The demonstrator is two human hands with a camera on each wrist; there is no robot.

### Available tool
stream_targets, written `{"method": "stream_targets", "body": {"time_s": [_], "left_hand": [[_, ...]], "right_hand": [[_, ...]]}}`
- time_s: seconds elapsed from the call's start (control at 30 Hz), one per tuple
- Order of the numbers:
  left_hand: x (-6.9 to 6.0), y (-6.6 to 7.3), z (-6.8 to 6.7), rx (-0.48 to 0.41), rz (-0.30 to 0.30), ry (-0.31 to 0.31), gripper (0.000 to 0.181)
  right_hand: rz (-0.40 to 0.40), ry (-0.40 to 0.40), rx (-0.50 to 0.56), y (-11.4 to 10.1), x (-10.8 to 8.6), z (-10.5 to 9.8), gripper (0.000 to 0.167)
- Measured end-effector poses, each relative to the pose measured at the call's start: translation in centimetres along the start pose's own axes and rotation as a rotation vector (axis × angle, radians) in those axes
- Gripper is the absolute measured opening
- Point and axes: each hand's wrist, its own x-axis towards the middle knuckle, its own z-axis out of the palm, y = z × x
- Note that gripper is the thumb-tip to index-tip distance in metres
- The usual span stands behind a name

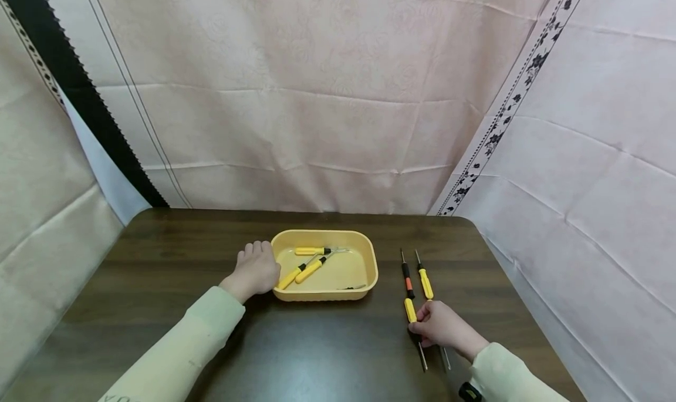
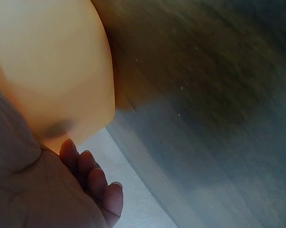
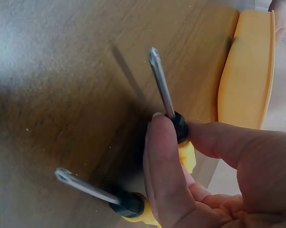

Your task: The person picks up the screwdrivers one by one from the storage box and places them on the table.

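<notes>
My left hand (image 1: 257, 268) holds the left end of a yellow plastic tray (image 1: 324, 295), its thumb mostly hidden and its fingers (image 2: 98, 180) curled at the wall. Inside the tray lie several yellow-handled screwdrivers (image 1: 311, 269) and a small dark thin piece (image 1: 352, 287). Right of the tray, my right hand (image 1: 446, 328) pinches a yellow-and-black screwdriver (image 3: 162, 85) near its collar, the cross-shaped tip towards me. Beside it lies another yellow-and-black screwdriver (image 3: 88, 187), partly covered by the hand. Beyond are a black-and-orange screwdriver (image 1: 408, 280) and a further yellow one (image 1: 425, 281).
The dark wooden table (image 1: 317, 349) has rounded far corners. Pale cloth (image 1: 327, 97) hangs behind it and along both sides. A dark object (image 1: 469, 391) shows at the right wrist, by the sleeve.
</notes>
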Motion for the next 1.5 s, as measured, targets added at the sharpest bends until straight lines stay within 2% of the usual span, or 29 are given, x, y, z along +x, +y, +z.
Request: {"method": "stream_targets", "body": {"time_s": [0.3, 0.6, 0.77, 0.9, 1.1, 1.17, 1.33, 1.5], "left_hand": [[0.1, 0.0, 0.1, 0.0, 0.009, 0.005, 0.033], [0.3, -0.2, 0.3, 0.005, -0.004, 0.0, 0.035], [0.4, -0.3, 0.5, 0.006, -0.002, 0.005, 0.036], [0.3, -0.3, 0.4, 0.005, 0.003, 0.006, 0.036], [0.1, -0.3, 0.2, 0.008, 0.01, 0.011, 0.037], [0.1, -0.2, 0.1, 0.004, 0.01, 0.01, 0.037], [0.1, -0.2, 0.1, -0.001, 0.009, 0.013, 0.038], [0.0, -0.1, 0.0, -0.008, 0.007, 0.014, 0.037]], "right_hand": [[0.039, 0.002, -0.116, -0.3, 0.2, -0.3, 0.019], [0.019, 0.007, -0.141, -0.5, -0.1, -0.3, 0.022], [0.025, 0.018, -0.231, -0.6, -0.3, -0.7, 0.023], [-0.002, 0.033, -0.286, -1.2, -0.5, -1.3, 0.024], [-0.032, 0.047, -0.209, -2.3, -0.5, -2.4, 0.023], [-0.047, 0.049, -0.171, -2.9, -0.3, -2.9, 0.028], [-0.124, 0.066, -0.167, -4.8, 0.6, -4.4, 0.042], [-0.188, 0.08, -0.151, -6.6, 1.9, -5.5, 0.044]]}}
